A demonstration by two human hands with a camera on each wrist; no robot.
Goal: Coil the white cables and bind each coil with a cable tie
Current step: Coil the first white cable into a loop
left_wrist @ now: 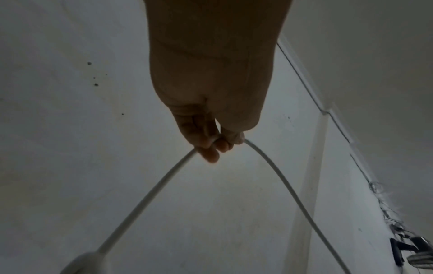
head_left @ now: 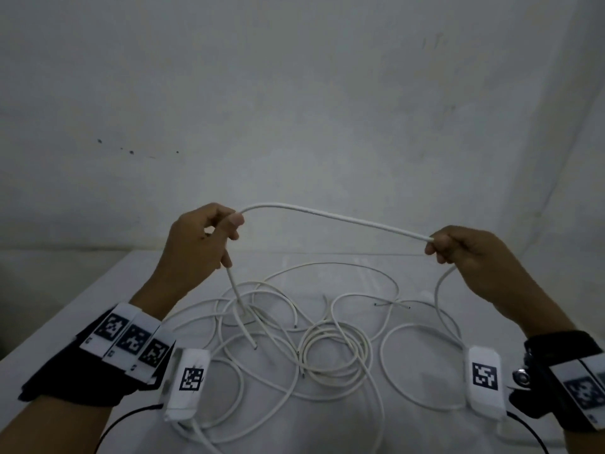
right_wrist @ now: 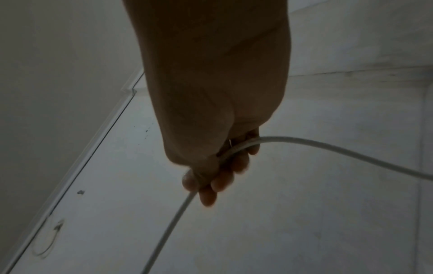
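Left hand (head_left: 199, 237) fingers (left_wrist: 208, 148) pinch the white cable (head_left: 330, 217) near its free end; right hand (head_left: 465, 250) fingers (right_wrist: 220, 178) curl round it further along. Span arcs between them, above the table (head_left: 82, 306). First loop is starting, I'd say (no tie visible). Next: bring right to left; tangled cables (head_left: 327, 348) below may snag.

Smooth white plastic-sheathed cable (head_left: 334, 217)

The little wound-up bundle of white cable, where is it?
In the head view, the small round coil of white cable lies on the white table, centre, among loose cables, below the raised hands.
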